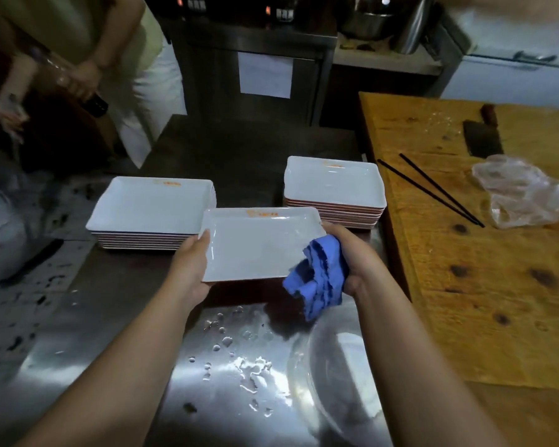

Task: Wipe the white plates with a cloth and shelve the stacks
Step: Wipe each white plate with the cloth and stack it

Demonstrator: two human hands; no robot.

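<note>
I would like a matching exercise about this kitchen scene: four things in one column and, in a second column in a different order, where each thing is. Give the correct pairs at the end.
Things
1. blue cloth
2. single white plate
3. black chopsticks
4. water drops

Places
A. lying on the wooden board
B. bunched in the right hand, at the plate's right edge
C. on the steel counter, below the held plate
D. held at its left edge by the left hand, in front of two plate stacks

Pairs: 1-B, 2-D, 3-A, 4-C
</note>
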